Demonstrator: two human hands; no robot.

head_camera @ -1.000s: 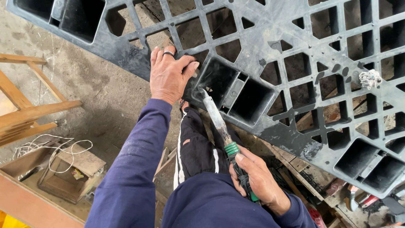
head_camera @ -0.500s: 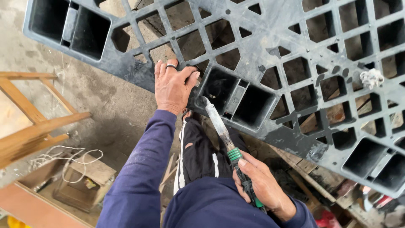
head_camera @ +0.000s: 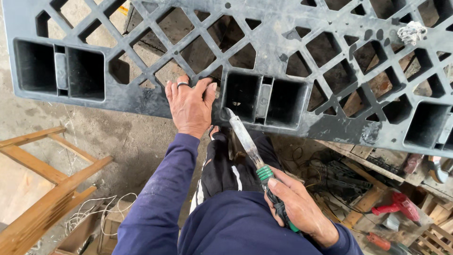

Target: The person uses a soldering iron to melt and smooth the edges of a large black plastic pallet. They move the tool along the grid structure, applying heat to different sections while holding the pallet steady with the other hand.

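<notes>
Above a cluttered workshop floor, the left hand presses flat, fingers spread, on a tilted grey plastic lattice pallet to steady it, while the right hand clenches a green-handled metal blade tool tipped against its pocket edge.

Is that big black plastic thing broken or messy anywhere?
Yes. The black plastic pallet looks scuffed and smeared, with rough grey patches near its lower right edge. A wad of white rag is stuck in its grid. The left hand steadies the edge while the right hand holds a blade tool against it.
</notes>
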